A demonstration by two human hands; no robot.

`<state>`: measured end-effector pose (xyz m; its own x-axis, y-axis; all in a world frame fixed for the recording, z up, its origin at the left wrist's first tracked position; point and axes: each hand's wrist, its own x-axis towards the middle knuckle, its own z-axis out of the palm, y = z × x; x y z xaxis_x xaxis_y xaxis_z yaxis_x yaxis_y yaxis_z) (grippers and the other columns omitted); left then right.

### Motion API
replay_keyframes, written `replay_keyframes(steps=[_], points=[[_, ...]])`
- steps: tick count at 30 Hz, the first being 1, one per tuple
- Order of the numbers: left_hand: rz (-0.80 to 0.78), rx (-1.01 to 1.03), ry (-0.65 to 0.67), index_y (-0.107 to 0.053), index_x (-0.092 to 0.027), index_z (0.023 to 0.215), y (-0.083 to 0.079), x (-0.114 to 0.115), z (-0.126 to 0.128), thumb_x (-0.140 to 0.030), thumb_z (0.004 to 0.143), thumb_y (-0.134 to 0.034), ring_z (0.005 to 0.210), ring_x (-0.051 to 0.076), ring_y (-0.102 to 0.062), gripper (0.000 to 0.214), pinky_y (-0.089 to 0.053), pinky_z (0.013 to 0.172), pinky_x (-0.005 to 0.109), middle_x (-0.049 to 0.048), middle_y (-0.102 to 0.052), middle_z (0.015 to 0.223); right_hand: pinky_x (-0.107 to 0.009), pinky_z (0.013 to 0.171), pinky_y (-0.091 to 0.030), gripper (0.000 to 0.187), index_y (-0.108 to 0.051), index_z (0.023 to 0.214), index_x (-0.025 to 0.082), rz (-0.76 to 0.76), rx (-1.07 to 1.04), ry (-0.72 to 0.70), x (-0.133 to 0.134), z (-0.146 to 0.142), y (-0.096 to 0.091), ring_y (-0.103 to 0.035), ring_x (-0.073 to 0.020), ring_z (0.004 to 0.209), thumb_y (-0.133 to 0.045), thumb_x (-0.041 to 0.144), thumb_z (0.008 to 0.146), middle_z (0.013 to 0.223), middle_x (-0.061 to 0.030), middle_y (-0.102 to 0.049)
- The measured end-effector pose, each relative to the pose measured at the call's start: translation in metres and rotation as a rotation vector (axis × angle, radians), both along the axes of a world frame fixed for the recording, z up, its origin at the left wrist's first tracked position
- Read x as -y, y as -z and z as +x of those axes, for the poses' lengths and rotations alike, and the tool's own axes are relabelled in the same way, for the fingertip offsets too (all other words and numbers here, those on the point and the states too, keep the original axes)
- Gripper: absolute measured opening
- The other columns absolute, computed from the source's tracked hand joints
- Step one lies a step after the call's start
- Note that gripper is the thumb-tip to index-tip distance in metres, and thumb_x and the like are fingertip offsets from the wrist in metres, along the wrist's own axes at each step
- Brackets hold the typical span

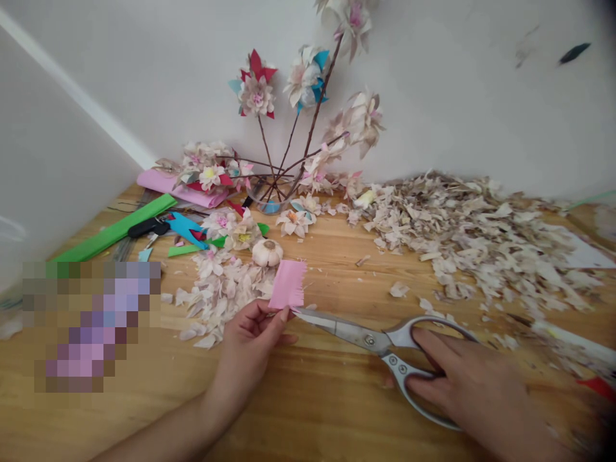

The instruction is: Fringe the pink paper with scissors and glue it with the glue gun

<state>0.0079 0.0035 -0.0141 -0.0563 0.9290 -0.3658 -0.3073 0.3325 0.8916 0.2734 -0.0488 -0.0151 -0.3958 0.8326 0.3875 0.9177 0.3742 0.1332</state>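
My left hand [253, 337] pinches the lower edge of a small pink crepe paper piece [287, 284] whose top edge is fringed. My right hand [474, 385] has its fingers through the handles of large steel scissors [370, 340]. The scissor blades point left and their tips touch the bottom corner of the pink paper, beside my left fingers. Both hands hover just above a wooden table [327, 410].
A garlic bulb [267, 251] and pale petal scraps [219, 289] lie behind the paper. A big heap of husk scraps [471, 231] covers the right. Paper flowers on twigs [298, 102] stand at the wall. Green paper roll [115, 231], pink paper roll [166, 185] and a blurred patch lie left.
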Motion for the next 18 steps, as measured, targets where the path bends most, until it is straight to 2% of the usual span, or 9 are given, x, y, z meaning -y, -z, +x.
replay_keyframes(steps=[7, 18], points=[[-0.002, 0.019, -0.012, -0.065, -0.017, 0.065, 0.0005, 0.0003, -0.0014, -0.033, 0.055, -0.081, 0.065, 0.011, -0.061, 0.026, -0.057, 0.051, 0.019, -0.0024, -0.069, 0.066, -0.025, 0.046, -0.034, 0.007, -0.052, 0.073, 0.023, 0.004, 0.01, -0.028, 0.0003, 0.0043, 0.0005, -0.059, -0.0148, 0.043, -0.049, 0.029, 0.076, 0.051, 0.004, -0.061], [0.003, 0.003, -0.03, -0.065, -0.017, 0.066, 0.0008, 0.0015, -0.0004, -0.035, 0.054, -0.082, 0.06, 0.009, -0.06, 0.027, -0.058, 0.052, 0.02, -0.0032, -0.068, 0.065, -0.025, 0.047, -0.034, 0.008, -0.055, 0.079, 0.022, -0.022, 0.063, -0.044, 0.0021, 0.0048, -0.0029, -0.057, -0.0155, 0.043, -0.05, 0.026, 0.075, 0.05, 0.0034, -0.059]])
